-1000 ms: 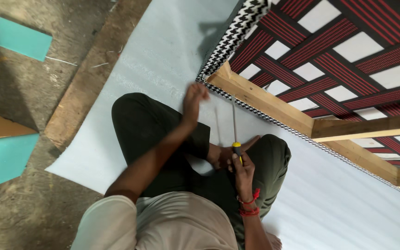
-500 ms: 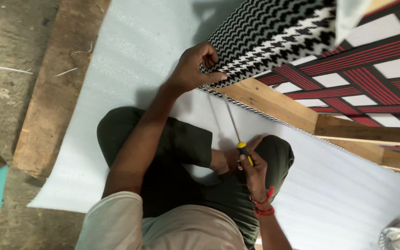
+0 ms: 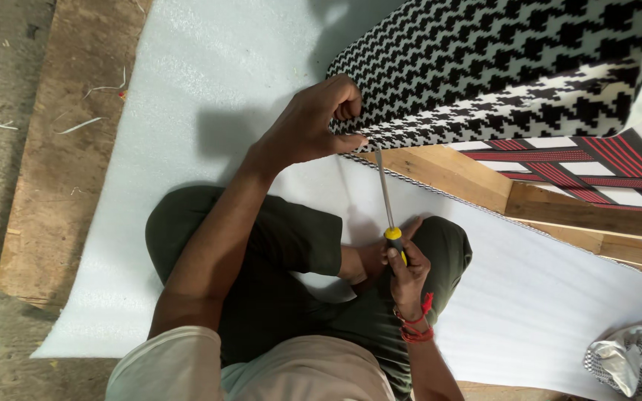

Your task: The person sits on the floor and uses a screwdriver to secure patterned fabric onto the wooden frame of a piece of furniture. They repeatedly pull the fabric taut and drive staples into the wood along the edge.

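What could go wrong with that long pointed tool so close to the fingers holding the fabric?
The screwdriver tip sits right beside the left hand pinching the houndstooth fabric at the wooden frame; a slip could jab the thumb. The right hand grips only the handle end, so the long shaft may wobble and snag or tear the fabric edge.

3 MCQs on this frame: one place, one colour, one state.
1. Where is the left hand?
A. on the edge of the checked fabric
B. on the knee
C. on the floor

2. What colour is the screwdriver handle?
A. blue
B. yellow and black
C. green

3. What is the right hand doing?
A. lying open
B. closed around the screwdriver handle
C. holding a cloth

Key: 1 A, fingers curl over the fabric's corner. 2 B, yellow shows above the fist. 3 B, the shaft points up toward the wooden frame.
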